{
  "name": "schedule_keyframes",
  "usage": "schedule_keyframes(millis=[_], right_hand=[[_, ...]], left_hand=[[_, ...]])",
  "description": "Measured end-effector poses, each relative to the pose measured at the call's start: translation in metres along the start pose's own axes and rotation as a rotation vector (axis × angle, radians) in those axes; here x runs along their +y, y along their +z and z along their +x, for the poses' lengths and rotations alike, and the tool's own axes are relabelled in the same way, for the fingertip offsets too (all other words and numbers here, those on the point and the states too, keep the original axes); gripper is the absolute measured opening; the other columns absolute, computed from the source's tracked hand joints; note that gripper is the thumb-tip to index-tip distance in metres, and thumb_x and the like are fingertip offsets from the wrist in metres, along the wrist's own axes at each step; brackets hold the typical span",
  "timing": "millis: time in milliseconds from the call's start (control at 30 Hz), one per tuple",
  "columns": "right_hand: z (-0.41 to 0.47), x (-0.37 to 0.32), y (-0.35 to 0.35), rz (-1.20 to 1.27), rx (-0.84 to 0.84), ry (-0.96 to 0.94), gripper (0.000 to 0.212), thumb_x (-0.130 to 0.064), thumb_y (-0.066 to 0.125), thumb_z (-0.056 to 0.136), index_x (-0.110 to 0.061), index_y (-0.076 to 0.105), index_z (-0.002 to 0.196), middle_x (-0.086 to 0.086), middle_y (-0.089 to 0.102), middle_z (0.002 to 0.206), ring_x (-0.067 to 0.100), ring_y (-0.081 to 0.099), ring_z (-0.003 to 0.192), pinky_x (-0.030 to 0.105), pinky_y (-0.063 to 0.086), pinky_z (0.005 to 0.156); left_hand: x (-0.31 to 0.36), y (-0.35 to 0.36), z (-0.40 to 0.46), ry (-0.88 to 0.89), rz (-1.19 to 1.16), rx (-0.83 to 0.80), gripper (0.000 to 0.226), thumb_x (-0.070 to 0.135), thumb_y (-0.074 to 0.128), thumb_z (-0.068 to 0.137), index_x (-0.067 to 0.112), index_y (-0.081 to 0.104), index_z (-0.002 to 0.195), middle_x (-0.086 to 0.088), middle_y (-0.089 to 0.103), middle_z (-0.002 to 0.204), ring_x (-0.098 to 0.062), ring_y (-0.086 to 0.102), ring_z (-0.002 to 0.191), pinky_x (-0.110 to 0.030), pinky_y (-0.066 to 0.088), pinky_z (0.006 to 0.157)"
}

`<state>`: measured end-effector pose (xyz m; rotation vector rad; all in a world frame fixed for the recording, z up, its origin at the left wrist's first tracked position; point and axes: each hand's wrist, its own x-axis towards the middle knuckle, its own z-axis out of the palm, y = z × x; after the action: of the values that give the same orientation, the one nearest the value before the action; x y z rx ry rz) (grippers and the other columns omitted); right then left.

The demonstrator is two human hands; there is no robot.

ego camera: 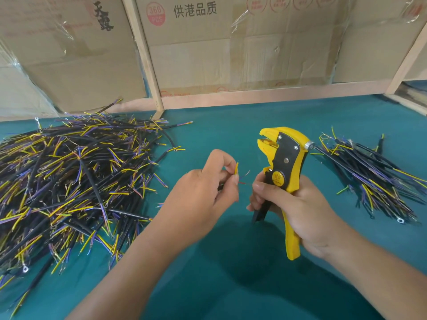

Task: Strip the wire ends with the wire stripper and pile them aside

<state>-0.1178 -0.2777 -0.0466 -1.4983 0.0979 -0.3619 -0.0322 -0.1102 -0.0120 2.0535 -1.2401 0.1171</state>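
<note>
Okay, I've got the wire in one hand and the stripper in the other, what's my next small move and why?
Probably feed a wire end pinched by the left hand into the stripper: the right hand holds it upright, its jaws open and empty, the fanned ends just beside it.

We work on a teal table covering (231, 125) that spans the full width of the view. Along its far edge we see a pale wooden frame: one upright post (143, 54) left of centre, a horizontal rail (265, 93) running right from the post's base, and a slanted post (409, 54) at the right. Behind the frame stand brown cardboard boxes (231, 42), printed with black Chinese characters and a red "360 PCS" stamp (155, 14). Clear tape (245, 17), partly peeled, clings to the box faces.
</note>
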Motion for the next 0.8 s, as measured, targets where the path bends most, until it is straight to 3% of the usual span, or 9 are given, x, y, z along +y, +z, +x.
schedule_keyframes(millis=[133,267,400,633,800], right_hand=[[-0.001,0.001,0.000,-0.011,0.002,0.008,0.012,-0.031,0.069,0.081,-0.022,0.070,0.074,0.004,0.063,0.066,0.022,0.064,0.067,0.063,0.054,0.087],[-0.002,0.001,-0.002,0.044,-0.052,0.046,0.010,-0.028,0.069,0.084,-0.022,0.071,0.077,0.006,0.064,0.069,0.026,0.066,0.069,0.060,0.056,0.086],[-0.001,-0.005,-0.008,0.161,-0.260,0.147,0.017,-0.030,0.072,0.081,-0.015,0.072,0.086,0.010,0.058,0.073,0.028,0.059,0.071,0.043,0.056,0.079],[0.000,-0.013,-0.018,0.287,-0.471,0.338,0.016,-0.019,0.069,0.080,-0.006,0.064,0.087,0.014,0.050,0.071,0.030,0.051,0.064,0.047,0.052,0.073],[-0.002,-0.014,-0.019,0.269,-0.597,0.358,0.014,-0.018,0.066,0.085,-0.006,0.060,0.087,0.013,0.050,0.072,0.029,0.052,0.064,0.046,0.052,0.074]], left_hand=[[0.002,-0.001,0.000,-0.013,0.052,0.033,0.014,0.021,0.049,0.102,0.023,0.036,0.101,0.010,0.061,0.070,-0.015,0.040,0.055,-0.031,0.031,0.056],[0.003,-0.005,0.001,0.016,0.104,0.071,0.015,0.020,0.051,0.101,0.024,0.036,0.099,0.025,0.051,0.063,-0.010,0.038,0.050,-0.025,0.024,0.054],[-0.002,-0.014,0.002,0.010,0.037,0.101,0.011,0.026,0.047,0.097,0.018,0.040,0.100,0.007,0.051,0.063,-0.015,0.034,0.051,-0.028,0.025,0.053],[-0.007,-0.024,0.000,0.049,-0.053,0.089,0.011,0.037,0.041,0.095,0.028,0.035,0.098,-0.005,0.052,0.065,-0.029,0.038,0.056,-0.038,0.036,0.054],[-0.010,-0.025,0.000,0.052,-0.028,0.105,0.010,0.034,0.043,0.095,0.027,0.036,0.099,-0.004,0.051,0.063,-0.024,0.036,0.054,-0.030,0.031,0.053]])
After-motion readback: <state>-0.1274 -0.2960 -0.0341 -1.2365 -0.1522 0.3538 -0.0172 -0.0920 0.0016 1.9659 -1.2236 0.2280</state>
